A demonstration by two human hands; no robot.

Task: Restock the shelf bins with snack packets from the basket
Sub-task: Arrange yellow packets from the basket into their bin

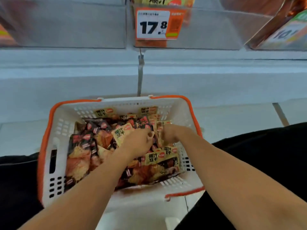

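Below the shelf bins (182, 29), on the pale floor, I saw the white basket (61, 123) with its orange rim, sitting between the person's dark-clad knees. It was heaped with snack packets (83, 146), some dark with red marks, others tan with bold black characters. Both forearms reached down into the pile. My view of the left hand (137, 143) showed its fingers curled down among the packets, with a tan packet (121, 132) just at its knuckles; whether it actually gripped that one I could not tell. The right hand (169, 134) was close beside it, almost touching, fingers bent under and pinched onto the edges of packets near the basket's far right corner. Above, a clear bin front carried a price tag (153, 24) reading 17.8, with tan packets showing behind it. Another bin at the upper right held a blurred orange label.
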